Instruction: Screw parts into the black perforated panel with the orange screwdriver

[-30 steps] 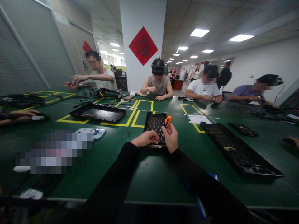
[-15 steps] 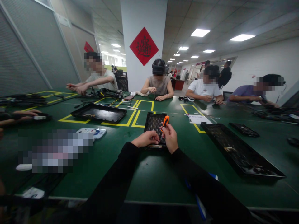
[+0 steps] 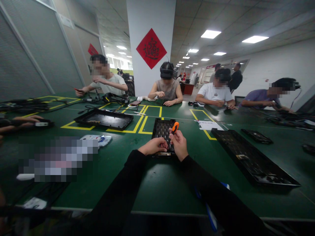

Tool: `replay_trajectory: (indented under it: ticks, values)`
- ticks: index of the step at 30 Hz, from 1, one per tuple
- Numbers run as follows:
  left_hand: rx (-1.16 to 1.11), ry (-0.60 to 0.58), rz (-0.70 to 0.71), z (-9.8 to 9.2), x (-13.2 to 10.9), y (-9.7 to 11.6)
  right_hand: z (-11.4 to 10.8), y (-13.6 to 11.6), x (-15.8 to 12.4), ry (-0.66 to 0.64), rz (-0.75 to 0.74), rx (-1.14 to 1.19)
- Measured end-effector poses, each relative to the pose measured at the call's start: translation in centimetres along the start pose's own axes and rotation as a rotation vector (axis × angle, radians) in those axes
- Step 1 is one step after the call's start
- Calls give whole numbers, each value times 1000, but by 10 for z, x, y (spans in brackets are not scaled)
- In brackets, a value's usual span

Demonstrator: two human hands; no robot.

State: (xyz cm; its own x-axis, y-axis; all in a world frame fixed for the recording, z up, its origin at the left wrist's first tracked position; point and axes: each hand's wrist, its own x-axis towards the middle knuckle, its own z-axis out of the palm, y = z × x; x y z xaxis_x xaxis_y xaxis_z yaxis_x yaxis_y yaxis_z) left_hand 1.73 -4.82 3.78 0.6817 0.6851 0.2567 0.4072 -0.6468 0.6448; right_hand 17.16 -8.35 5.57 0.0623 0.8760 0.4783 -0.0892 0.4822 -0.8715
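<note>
Before me on the green table [image 3: 157, 190] lies a small black tray [image 3: 161, 129] with rows of small shapes inside. My right hand [image 3: 179, 144] is closed around a screwdriver with an orange and black handle [image 3: 175, 127]; its shaft slants down toward the tray's near end. At that same end my left hand [image 3: 155, 146] is pinched close to the shaft's tip, and what its fingertips hold, if anything, is too small to make out. A pale strip [image 3: 163, 153] shows at the tray's near edge.
A long black tray [image 3: 256, 160] lies to the right, a smaller one [image 3: 257, 136] beyond it. Another black tray [image 3: 104, 119] sits at left, near a clear plastic packet [image 3: 104, 140]. Cables [image 3: 22, 105] lie far left. Several people sit around the table.
The person at the far left has raised one hand toward the face and leaned back. My right hand and the screwdriver have barely shifted; my left hand looks the same.
</note>
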Motion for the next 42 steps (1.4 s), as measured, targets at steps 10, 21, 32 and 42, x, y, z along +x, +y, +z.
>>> replay_trajectory:
  ticks: [10,21,32,42]
  values:
    - [14,-15,3,-3,-1,2,1,5,1,26,-16,50]
    - [3,-19,4,-1,-1,0,0,7,2,52,-5,59]
    - [25,-19,-47,-1,-1,3,-1,6,1,64,-20,6]
    - [26,-16,-74,-1,-2,5,-1,6,1,69,-17,-20]
